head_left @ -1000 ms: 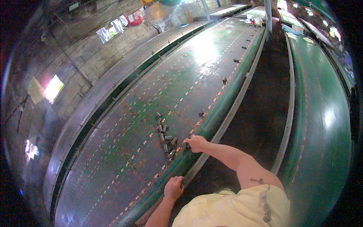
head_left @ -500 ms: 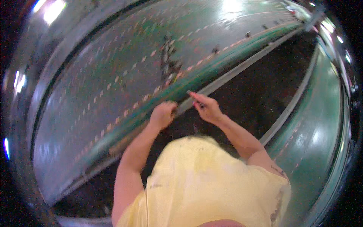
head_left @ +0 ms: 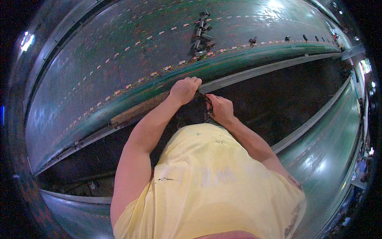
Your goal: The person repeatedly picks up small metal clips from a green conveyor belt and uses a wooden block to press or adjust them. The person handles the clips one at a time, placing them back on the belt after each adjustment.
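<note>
Both my hands are held close together in front of my yellow shirt, by the near edge of a long green table (head_left: pixel 159 59). My left hand (head_left: pixel 185 91) is closed, fingers curled over and away from me; what they grip, if anything, is hidden. Lower and to the right, my right hand (head_left: pixel 221 108) is closed around a dark, narrow thing (head_left: pixel 207 104) whose kind I cannot make out. It reaches up toward my left fingers. Beyond my hands, a heap of small dark and grey blocks (head_left: pixel 203 35) lies on the table.
Rows of small flower-like marks run along the table. Several small dark pieces (head_left: pixel 253 40) stand spaced along its near side to the right. A grey rail (head_left: pixel 254 73) and a brown wooden strip (head_left: pixel 139 109) border it. A second green table (head_left: pixel 322 151) lies at right, across a dark gap.
The view has swung, so the table lies more level. My right hand has dropped lower and nearer my shirt; the small greyish thing at its fingertips no longer shows. My left hand stays closed.
</note>
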`<state>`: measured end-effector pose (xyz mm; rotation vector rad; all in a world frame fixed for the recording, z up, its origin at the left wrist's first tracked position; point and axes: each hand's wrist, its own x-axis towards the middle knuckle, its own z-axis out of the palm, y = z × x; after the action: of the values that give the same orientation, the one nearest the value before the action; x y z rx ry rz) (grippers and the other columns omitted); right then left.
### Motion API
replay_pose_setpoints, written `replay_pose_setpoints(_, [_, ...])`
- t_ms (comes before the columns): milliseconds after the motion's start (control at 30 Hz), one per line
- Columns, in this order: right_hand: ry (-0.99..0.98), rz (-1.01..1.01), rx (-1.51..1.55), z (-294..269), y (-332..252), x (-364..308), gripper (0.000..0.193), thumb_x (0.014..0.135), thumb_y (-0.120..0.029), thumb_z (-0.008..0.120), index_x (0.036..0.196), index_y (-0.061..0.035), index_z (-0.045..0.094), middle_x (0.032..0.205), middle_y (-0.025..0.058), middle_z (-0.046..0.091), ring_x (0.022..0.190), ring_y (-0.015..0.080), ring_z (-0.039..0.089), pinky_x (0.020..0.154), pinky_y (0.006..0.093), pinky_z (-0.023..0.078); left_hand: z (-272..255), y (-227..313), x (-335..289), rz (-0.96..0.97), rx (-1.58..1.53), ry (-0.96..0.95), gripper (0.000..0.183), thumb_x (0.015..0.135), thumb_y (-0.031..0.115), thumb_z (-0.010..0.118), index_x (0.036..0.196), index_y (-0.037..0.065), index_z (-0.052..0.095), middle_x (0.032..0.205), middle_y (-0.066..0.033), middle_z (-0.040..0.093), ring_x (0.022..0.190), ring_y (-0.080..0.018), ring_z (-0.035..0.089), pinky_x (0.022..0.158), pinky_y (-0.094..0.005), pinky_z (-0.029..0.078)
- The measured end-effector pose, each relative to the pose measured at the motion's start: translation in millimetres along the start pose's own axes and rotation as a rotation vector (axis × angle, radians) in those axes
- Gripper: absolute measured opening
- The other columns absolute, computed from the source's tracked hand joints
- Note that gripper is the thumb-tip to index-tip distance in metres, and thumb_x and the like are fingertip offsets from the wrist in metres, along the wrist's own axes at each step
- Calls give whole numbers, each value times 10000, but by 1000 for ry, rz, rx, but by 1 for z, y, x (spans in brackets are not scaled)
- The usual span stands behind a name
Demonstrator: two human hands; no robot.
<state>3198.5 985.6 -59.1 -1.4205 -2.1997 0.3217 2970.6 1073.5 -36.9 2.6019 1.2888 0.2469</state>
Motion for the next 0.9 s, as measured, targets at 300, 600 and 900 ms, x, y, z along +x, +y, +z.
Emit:
replay_pose_setpoints(300, [-66,19,-117,16,-5,1,334,907,-119,759,1238,-99,710,993,117,785,895,355,767,768,503,607,-5,5,-1,-18,51,-40,242,989,98,650,1231,82,640,1175,-138,715,1136,-359,744,892,-487,669])
replay_pose_setpoints(600, [112,246,275,71,9,-18,235,1097,-322,686,1064,-90,709,786,89,706,703,297,698,608,436,485,-1,6,0,1,70,-8,288,927,84,703,1212,81,664,1138,-131,717,1097,-356,753,846,-474,685])
replay_pose_setpoints(900, [-284,1121,1992,64,5,-19,397,1176,-461,569,1039,-112,702,687,-10,541,567,165,452,556,354,394,0,4,-2,5,79,-3,293,908,84,711,1196,81,658,1133,-121,716,1094,-342,748,847,-462,679])
